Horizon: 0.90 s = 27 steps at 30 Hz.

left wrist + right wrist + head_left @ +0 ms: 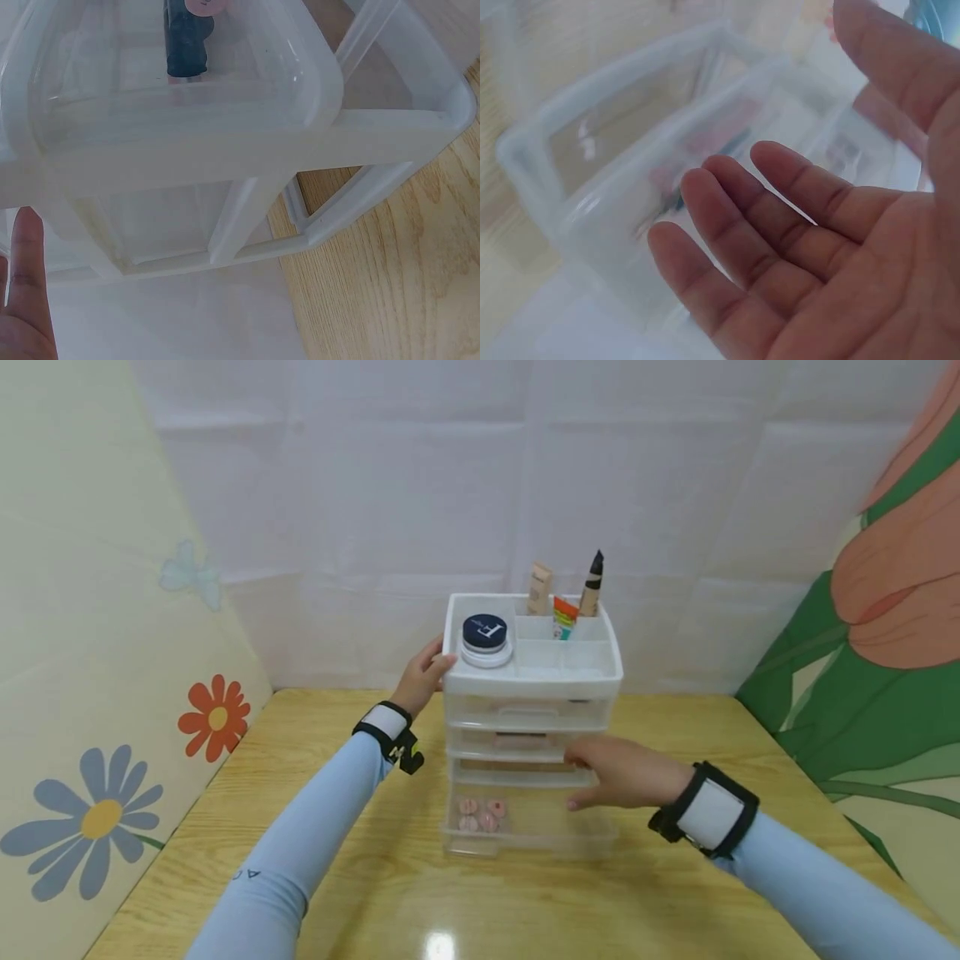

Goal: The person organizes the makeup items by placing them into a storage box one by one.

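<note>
A white drawer organizer with clear drawers stands on the wooden table. Its bottom drawer is pulled out and holds a small set of round pink items at its left. My left hand touches the organizer's upper left side, thumb at the top rim. In the left wrist view, one straight finger lies against the white frame. My right hand is in front of the drawers, above the pulled-out one, holding nothing. The right wrist view shows its fingers apart from the thumb and slightly bent.
On top of the organizer sit a dark-lidded round jar, a beige tube, a small colourful tube and a black-capped beige tube. White cloth hangs behind the table; flowered panels flank it.
</note>
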{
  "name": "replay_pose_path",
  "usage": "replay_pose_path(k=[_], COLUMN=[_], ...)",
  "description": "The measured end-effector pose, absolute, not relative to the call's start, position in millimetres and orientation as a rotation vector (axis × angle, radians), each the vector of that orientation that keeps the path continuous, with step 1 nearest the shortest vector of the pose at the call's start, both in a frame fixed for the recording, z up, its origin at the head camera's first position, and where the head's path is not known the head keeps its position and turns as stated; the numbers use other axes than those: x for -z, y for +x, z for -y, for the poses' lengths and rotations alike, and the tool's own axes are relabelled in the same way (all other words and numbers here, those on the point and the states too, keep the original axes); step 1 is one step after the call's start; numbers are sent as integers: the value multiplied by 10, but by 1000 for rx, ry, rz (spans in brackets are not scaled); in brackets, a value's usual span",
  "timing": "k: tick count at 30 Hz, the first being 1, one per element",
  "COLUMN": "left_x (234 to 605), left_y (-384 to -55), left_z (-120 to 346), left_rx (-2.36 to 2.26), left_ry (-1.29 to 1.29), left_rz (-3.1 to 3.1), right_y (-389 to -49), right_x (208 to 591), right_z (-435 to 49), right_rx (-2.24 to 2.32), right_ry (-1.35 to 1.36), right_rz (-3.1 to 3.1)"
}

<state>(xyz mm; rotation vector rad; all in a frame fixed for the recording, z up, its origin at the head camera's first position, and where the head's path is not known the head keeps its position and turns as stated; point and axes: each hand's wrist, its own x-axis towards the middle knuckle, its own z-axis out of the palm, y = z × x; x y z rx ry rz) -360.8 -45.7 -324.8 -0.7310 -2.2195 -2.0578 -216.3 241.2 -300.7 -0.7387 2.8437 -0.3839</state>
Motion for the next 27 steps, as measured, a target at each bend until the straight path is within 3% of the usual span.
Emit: replay_pose_path(k=[11,27], left_x=[3257,3241], left_y=[-3609,-3608], left_z=[464,462], left_rx=[2094,2048], left_ry=[-733,-726], left_rz=[2206,2242], right_y=[-2052,-2084], right_x=[2901,3314], right_z=[-2933,-3786], right_rx=[417,435], right_ry=[-654,-461], right_rz=[-2933,-2922])
